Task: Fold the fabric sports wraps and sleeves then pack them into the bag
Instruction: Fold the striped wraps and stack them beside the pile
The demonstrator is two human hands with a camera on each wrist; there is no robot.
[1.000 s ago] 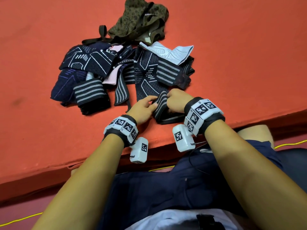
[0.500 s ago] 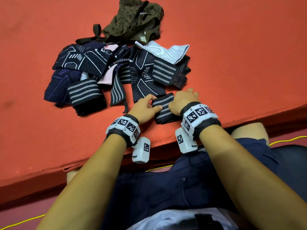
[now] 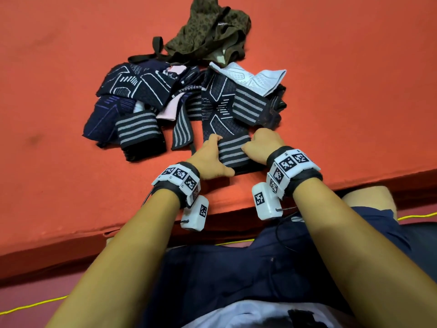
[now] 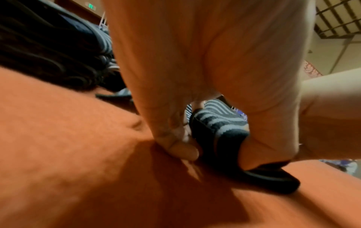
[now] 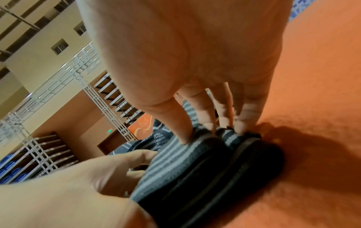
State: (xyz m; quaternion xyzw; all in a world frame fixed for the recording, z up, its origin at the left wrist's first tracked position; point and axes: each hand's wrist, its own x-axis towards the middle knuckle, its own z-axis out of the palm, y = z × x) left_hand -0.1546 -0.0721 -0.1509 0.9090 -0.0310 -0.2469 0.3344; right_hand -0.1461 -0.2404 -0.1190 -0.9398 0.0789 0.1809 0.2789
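The work looks to be at an early stage. At the centre of the head view, near the front edge of the orange mat [image 3: 71,67], a dark wrap with grey stripes [image 3: 233,151] lies folded into a thick, layered block, and both hands are on it. The left hand [image 3: 210,159] clasps its left side: in the left wrist view the thumb [image 4: 271,143] bears down on the striped top while a fingertip [image 4: 181,148] tucks against the edge at the mat, so the hand is curled round the block. The right hand [image 3: 260,147] stands over the right side with its fingers [image 5: 203,114] fairly straight and pointing down, tips pushing into the top of the stack; the right wrist view shows it pressing, not gripping. I judge this to be the squaring-off of one fold. Left of it in the head view sits a second striped block [image 3: 139,136] that appears already folded. Above and around them, toward the upper centre of the frame, the remaining pieces lie in a loose heap: navy patterned sleeves [image 3: 134,86], a long patterned sleeve [image 3: 217,110], a pale blue sleeve [image 3: 250,79], a pink piece [image 3: 169,112] and a limp striped strip [image 3: 182,129], which still seem to need folding. The only container is the olive patterned bag [image 3: 208,31] at the top of the frame, crumpled on the mat with its strap trailing left; a pale patch shows at its mouth, but I cannot tell whether anything is packed inside. Packing, as far as I can judge, has not begun.
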